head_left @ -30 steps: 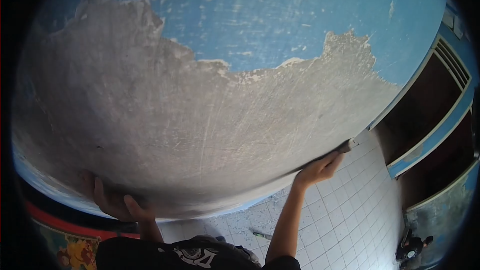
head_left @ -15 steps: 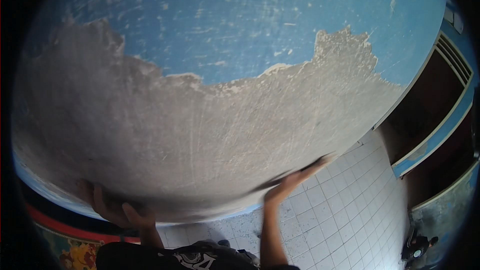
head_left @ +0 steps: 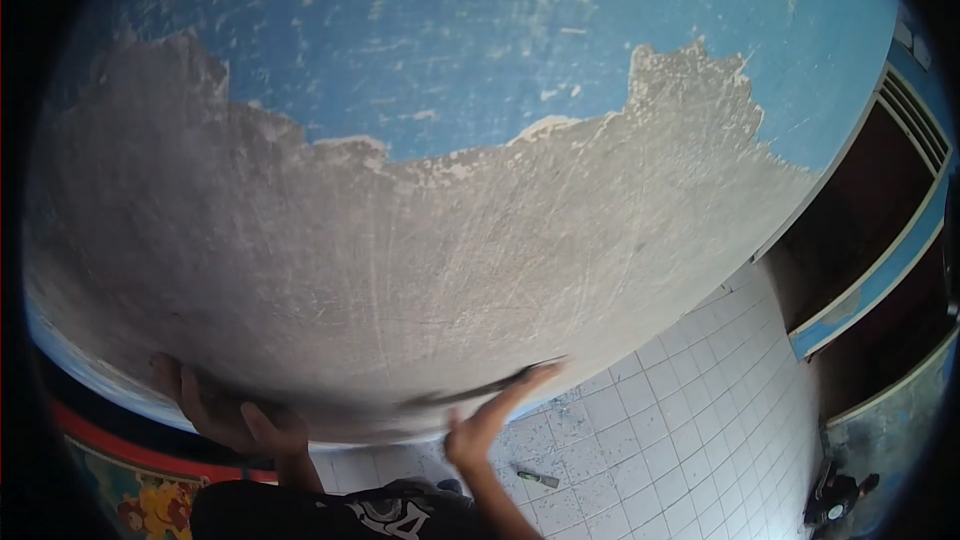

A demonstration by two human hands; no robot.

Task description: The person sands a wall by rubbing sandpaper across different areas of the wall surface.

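Note:
A wall fills the view, with blue paint above and bare grey plaster below a ragged, chipped edge. My left hand rests against the lower left of the plaster, its thumb and fingers spread and nothing seen in it. To its right, my right hand lies along the bottom of the plaster, fingers pointing up and right. Something dark shows between those fingers and the wall; what it is cannot be made out, and part of it may be shadow.
Tiled floor shows below the wall, with bluish flakes and a small handled tool on it. A dark doorway with blue trim stands at the right. A person in dark clothes is low at the right. A colourful picture is lower left.
My right hand has swept left and down along the wall, towards my left hand. My left hand stays almost in place. The view has shifted slightly, and the floor tool shows again.

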